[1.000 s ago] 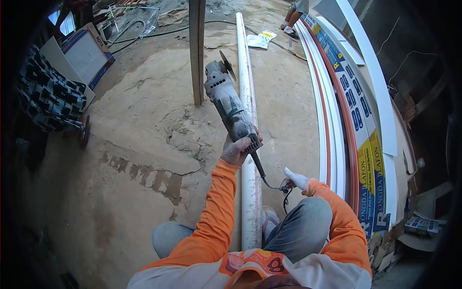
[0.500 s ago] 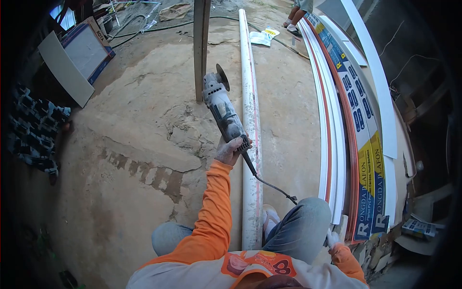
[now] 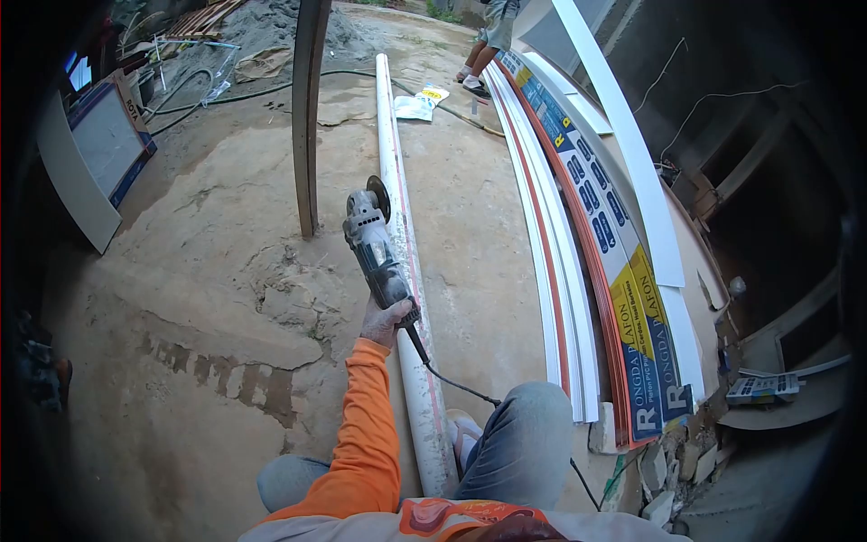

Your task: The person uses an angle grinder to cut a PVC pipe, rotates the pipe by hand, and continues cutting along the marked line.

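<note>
My left hand (image 3: 386, 318), dusty and coming out of an orange sleeve, is closed around the rear handle of an angle grinder (image 3: 377, 257). The grinder points away from me, with its thin disc (image 3: 379, 199) at the far end on the right side. A black cord (image 3: 462, 389) runs from its back toward my right knee. Beneath and beside the tool lies a long white pipe (image 3: 426, 397) with a pinkish stripe and grey smudges, stretching away between my feet. My right hand is out of sight.
A wooden post (image 3: 307, 135) stands left of the grinder. Long white panels (image 3: 578, 361) and printed ceiling-panel packs (image 3: 623, 298) lie along the right. Broken rubble (image 3: 664, 470) sits at lower right. Farther off are a hose (image 3: 262, 88), plastic bags (image 3: 415, 108) and another person's legs (image 3: 488, 54).
The view has swung right, so the scene shifts left. My left hand still holds the grinder, now lower in view. My right hand, seen earlier near the panel ends, has left view.
</note>
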### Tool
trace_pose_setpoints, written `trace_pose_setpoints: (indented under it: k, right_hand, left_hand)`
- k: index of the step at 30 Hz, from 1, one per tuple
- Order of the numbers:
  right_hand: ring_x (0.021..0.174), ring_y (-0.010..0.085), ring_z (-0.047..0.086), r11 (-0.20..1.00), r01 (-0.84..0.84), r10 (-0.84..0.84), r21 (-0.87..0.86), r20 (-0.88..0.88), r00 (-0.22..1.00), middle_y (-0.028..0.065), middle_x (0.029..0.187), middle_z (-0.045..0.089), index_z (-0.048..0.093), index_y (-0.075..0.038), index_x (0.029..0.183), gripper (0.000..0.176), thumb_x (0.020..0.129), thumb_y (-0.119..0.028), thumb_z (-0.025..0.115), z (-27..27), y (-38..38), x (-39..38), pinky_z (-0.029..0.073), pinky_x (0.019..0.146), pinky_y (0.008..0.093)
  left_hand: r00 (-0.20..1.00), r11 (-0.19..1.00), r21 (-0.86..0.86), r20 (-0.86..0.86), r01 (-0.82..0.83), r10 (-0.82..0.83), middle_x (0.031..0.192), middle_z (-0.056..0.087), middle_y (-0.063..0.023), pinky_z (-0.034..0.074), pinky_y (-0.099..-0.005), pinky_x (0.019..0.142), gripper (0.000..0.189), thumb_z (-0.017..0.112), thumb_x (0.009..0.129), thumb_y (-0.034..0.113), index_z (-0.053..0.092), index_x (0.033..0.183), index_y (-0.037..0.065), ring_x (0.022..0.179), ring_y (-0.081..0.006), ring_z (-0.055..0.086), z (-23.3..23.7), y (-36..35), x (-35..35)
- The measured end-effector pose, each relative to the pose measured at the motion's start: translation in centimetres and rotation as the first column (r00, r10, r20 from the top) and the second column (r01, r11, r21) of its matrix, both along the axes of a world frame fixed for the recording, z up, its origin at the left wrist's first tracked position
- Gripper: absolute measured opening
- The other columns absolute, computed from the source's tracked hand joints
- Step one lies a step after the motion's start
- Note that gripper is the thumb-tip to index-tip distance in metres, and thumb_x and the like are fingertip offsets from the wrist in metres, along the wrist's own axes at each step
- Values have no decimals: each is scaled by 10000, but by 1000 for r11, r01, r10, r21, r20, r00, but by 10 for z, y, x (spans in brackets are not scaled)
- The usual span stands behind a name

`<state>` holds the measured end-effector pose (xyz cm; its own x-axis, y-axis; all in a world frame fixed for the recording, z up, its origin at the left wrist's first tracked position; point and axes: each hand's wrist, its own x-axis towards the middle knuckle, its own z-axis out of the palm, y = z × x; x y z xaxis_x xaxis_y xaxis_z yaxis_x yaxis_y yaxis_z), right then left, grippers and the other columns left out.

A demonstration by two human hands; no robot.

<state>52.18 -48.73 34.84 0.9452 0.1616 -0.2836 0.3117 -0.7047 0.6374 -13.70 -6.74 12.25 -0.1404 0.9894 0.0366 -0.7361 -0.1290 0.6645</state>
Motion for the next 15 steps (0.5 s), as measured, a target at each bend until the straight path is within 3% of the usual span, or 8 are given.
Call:
trace_pose_setpoints:
  k: [4,6,7,8,10,11,13,15]
  right_hand:
    - [977,344,624,991,-48,47,123,12,999,174,1071,650,649,-5,1065,579,796,-515,599,-28,48,11,500,823,398]
    - [1004,362,616,937,-193,222,291,-68,973,184,1111,641,637,-1,1098,595,776,-501,635,-60,118,-13,497,842,403]
    - [1006,373,616,869,-271,299,414,-2,954,209,1060,653,654,6,1047,591,719,-485,678,-140,159,51,491,852,393]
    - [983,377,625,688,-390,549,612,-87,832,226,999,663,651,20,1020,587,731,-490,666,-126,215,-26,492,849,388]
    - [935,327,655,352,-443,819,824,-42,572,221,949,671,636,43,1020,521,787,-422,653,-99,302,-156,504,830,373]
    - [919,302,664,198,-380,896,903,-10,443,215,954,674,627,46,1036,487,812,-385,653,-96,337,-201,509,822,369]
    - [964,299,647,68,-215,976,974,-20,217,218,998,663,605,56,1083,499,838,-377,645,-57,382,-302,482,885,365]
    - [1011,314,623,0,-162,999,987,6,39,240,1057,632,548,86,1162,586,843,-395,646,-29,412,-377,471,899,369]
  left_hand:
    - [999,999,14,-7,48,-48,911,584,-66,568,-378,738,610,792,674,194,466,1170,51,807,-225,642,10,3,18]
    - [998,999,16,-35,49,-48,895,572,-52,559,-362,744,618,791,667,192,461,1174,65,793,-210,634,11,6,28]
    - [999,999,29,-34,42,-41,895,572,-52,559,-362,744,618,791,667,192,461,1174,65,793,-210,634,17,7,32]
    - [997,997,54,-66,52,-49,891,570,-47,555,-352,735,628,796,660,202,461,1174,69,783,-206,632,22,6,35]
    - [988,996,74,-148,56,-45,888,558,-21,526,-311,718,663,817,640,246,462,1175,78,773,-169,606,30,2,40]
    - [987,996,74,-156,51,-39,888,558,-21,526,-311,718,663,817,640,246,462,1175,78,773,-169,606,34,2,41]
    - [962,992,92,-268,81,-54,1020,523,-2,478,-300,819,734,822,623,216,449,1243,93,921,-138,536,40,1,42]
    - [963,994,80,-265,77,-53,1049,517,-7,474,-304,841,746,817,626,169,436,1261,83,942,-135,531,61,-9,49]
